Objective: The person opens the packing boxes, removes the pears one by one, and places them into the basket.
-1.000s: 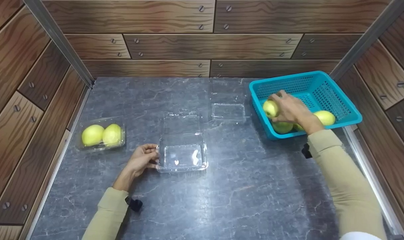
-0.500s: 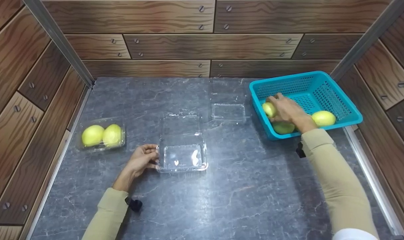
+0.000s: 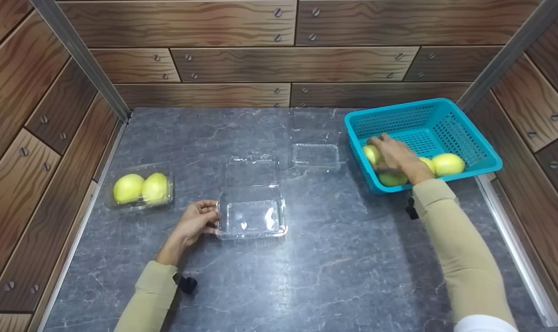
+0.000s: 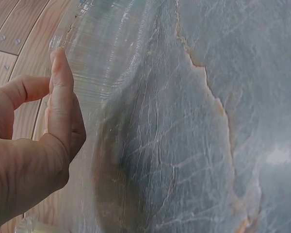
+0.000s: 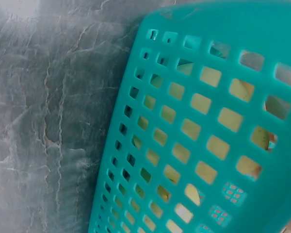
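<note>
My left hand (image 3: 196, 222) is at the left rim of an open clear plastic clamshell box (image 3: 253, 216), pinching its edge between thumb and fingers. The box's hinged lid (image 3: 251, 173) lies folded back behind it. In the left wrist view, my left fingertips (image 4: 60, 63) meet the clear plastic wall. My right hand (image 3: 396, 154) reaches into a turquoise basket (image 3: 474, 133), its fingers curled over a smooth yellow-green fruit (image 3: 371, 154) at the left side. More yellow-green fruit (image 3: 448, 164) lies along the basket's near side. The right wrist view shows mainly the perforated basket wall (image 5: 203, 131), hiding that hand.
At the left, a clear box (image 3: 172, 189) encloses two yellow-green fruits (image 3: 128, 188). Another open clear clamshell (image 3: 315, 156) is beside the basket at the back. Wood-patterned walls (image 3: 242, 64) border the grey marbled tabletop (image 3: 334, 276) at the back and sides.
My right hand has shifted slightly left and lower inside the basket, and its forearm has swung left. The fruit at its fingers sits a little lower. My left hand holds its place.
</note>
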The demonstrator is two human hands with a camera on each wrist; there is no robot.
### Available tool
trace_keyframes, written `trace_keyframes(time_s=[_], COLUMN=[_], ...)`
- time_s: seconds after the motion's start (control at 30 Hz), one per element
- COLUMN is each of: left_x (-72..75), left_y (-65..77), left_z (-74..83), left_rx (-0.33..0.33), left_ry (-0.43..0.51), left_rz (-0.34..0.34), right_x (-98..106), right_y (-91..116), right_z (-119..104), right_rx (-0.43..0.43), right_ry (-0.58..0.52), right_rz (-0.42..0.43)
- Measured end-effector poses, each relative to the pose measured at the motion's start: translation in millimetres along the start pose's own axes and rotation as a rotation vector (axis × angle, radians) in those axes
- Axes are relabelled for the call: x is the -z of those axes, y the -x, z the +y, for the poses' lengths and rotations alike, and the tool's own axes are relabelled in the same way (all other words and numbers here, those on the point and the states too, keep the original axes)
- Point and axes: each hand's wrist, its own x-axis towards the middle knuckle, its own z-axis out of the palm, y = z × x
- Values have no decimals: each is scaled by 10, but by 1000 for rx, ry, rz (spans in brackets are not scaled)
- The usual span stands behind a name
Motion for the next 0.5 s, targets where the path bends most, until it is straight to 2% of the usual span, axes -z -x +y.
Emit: trace_keyframes(time_s=[0.33, 0.5], left_x=[-6, -5], left_y=[7, -12], left_z=[-2, -18], left_rx=[3, 6], left_ry=[-8, -9], left_rz=[15, 23], right_x=[-13, 20], right_y=[34, 102], right_z=[15, -11], right_rx=[-40, -43], right_ry=[-39, -39], right_rz=[-10, 24])
